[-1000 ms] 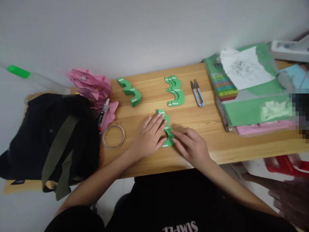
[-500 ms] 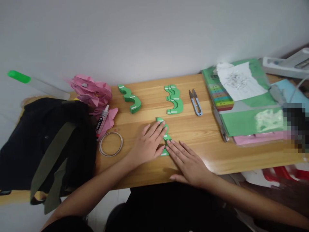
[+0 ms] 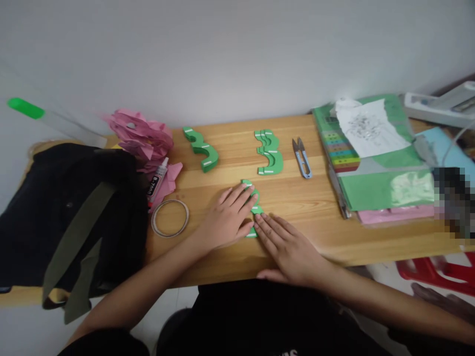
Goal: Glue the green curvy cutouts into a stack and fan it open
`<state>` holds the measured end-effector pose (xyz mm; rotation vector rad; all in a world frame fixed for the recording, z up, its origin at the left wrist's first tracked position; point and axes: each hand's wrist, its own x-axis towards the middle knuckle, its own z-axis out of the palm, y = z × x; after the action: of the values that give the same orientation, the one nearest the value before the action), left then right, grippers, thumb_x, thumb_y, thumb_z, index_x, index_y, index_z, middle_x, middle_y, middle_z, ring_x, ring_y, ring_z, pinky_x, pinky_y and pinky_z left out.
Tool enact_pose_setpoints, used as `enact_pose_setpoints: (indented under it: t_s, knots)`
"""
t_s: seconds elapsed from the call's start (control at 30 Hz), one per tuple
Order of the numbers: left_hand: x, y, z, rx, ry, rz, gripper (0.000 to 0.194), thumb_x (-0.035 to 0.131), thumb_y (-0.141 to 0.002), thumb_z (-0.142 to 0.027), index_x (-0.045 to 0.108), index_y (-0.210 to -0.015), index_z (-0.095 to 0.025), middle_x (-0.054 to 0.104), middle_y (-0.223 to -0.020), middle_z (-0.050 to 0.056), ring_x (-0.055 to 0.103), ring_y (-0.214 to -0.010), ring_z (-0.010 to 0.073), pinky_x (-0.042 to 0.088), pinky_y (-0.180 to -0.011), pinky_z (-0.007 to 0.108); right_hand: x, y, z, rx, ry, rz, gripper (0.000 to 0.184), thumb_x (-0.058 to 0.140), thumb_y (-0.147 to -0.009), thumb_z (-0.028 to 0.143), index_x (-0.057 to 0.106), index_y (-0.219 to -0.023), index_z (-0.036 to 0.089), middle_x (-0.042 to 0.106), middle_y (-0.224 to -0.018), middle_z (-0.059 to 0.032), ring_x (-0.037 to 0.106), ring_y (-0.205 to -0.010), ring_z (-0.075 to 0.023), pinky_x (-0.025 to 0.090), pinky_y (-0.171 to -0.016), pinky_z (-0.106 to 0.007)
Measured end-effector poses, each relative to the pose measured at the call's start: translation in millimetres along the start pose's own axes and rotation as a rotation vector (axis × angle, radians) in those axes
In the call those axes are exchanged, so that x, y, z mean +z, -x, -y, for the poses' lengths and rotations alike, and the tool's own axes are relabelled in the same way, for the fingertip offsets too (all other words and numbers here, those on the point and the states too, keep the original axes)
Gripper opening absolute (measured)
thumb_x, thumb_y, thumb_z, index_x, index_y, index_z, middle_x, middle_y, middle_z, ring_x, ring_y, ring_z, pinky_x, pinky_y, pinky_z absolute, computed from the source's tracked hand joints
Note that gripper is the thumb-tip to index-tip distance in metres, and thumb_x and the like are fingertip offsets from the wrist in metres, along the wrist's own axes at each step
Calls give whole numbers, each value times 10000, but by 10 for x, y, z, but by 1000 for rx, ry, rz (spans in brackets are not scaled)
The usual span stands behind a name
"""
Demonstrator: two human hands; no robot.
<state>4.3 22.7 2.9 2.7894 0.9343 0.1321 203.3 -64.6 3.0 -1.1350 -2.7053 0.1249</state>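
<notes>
Both palms are down on the wooden table (image 3: 315, 212), close to its near edge, and partly under them lies a curvy green piece (image 3: 256, 206), flat on the wood with white strips across it. The left hand (image 3: 226, 218) is laid flat, fingers spread a little, the fingertips over the upper part of the piece and the thumb over its lower curve. The right hand (image 3: 289, 249) is flat too — fingers lying close together, thumb held well away — with its fingertips on the piece's right side; neither hand is pinching anything. Beyond them, toward the wall (image 3: 230, 64), sit two more lots of the same wavy shape: a thick green stack (image 3: 211, 157) on the left and some overlapping green cut-outs (image 3: 275, 163) farther right (these carry white strips as well). Just beside the cut-outs are blue-handled snips (image 3: 305, 165), points toward the wall. Over by the left arm I see a ring of tape (image 3: 187, 216), a glue tube (image 3: 157, 180) marked B-7000, crumpled pink paper (image 3: 144, 138) and a dark bag (image 3: 124, 242). On the right, green sheets (image 3: 371, 190) in clear wrapping bear a speckled white paper (image 3: 374, 128).
</notes>
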Motion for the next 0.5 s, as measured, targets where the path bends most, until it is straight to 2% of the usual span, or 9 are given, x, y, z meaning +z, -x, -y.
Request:
enact_pose_setpoints:
  t_s: [0.1, 0.2, 0.27, 0.33, 0.43, 0.5]
  knots:
    - [-60, -18, 12, -8, 23, 16, 518, 472, -931, -373, 445, -1387, -130, 425, -1477, 132, 325, -1395, 275, 241, -1140, 463, -36, -36, -78, 33, -125, -22, 718, 453, -887, 585, 534, -1322, 19, 534, -1352, -240, 494, -1277, -321, 423, -1036, -479]
    - [-125, -40, 23, -20, 87, 38, 489, 487, -931, -386, 473, -1353, -139, 463, -1446, 128, 359, -1372, 275, 256, -1127, 482, -96, -104, -179, 121, -371, -73, 456, 476, -924, 411, 580, -1276, 141, 642, -1247, -148, 582, -1176, -264, 480, -977, -453]
    - [-161, -39, -6, -43, 145, 5, 469, 500, -931, -398, 492, -1322, -140, 465, -1439, 130, 375, -1357, 274, 275, -1116, 478, -119, -140, -220, 259, -545, -154, 326, 476, -931, 322, 610, -1199, 192, 676, -1172, -106, 620, -1101, -226, 505, -939, -415]
    - [-186, -17, -83, -92, 198, -72, 453, 521, -922, -433, 523, -1273, -147, 484, -1406, 136, 411, -1314, 279, 318, -1083, 470, -101, -152, -222, 460, -661, -298, 248, 469, -929, 270, 627, -1109, 206, 690, -1098, -88, 641, -1027, -201, 524, -889, -376]
    - [-193, 44, -248, -194, 233, -121, 466, 578, -845, -574, 618, -1050, -157, 604, -1146, 129, 532, -1094, 297, 427, -929, 468, -6, -131, -171, 709, -760, -470, 192, 472, -911, 250, 628, -1014, 206, 693, -995, -71, 654, -908, -184, 538, -805, -346]
    - [-171, 84, -337, -257, 214, -85, 483, 631, -771, -633, 622, -885, -163, 623, -940, 97, 561, -935, 287, 452, -828, 455, 63, -116, -127, 774, -813, -506, 177, 483, -896, 256, 624, -992, 207, 686, -970, -64, 651, -872, -180, 536, -780, -344]
